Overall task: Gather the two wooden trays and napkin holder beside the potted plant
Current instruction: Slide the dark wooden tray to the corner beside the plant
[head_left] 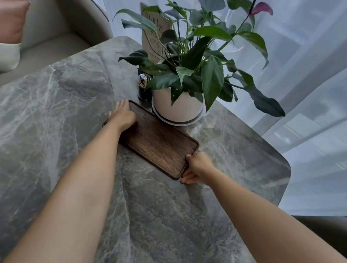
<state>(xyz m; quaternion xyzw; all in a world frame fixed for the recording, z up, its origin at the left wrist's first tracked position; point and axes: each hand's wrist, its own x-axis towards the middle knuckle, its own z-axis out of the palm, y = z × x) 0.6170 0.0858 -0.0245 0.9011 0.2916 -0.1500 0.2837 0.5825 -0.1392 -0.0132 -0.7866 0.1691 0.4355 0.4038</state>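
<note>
A dark wooden tray lies just beside the potted plant. The left hand rests flat on its far end. The right hand has its grip closed on the near end.

Grey marble table held wooden tray, potted plant w/ saucer, toothpick jar.

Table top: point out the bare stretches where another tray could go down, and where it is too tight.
Free: the marble table left of the left hand, and the near stretch between the forearms. Crowded: the far right corner, where the wooden tray, held by the right hand, lies by the potted plant and toothpick jar.
</note>
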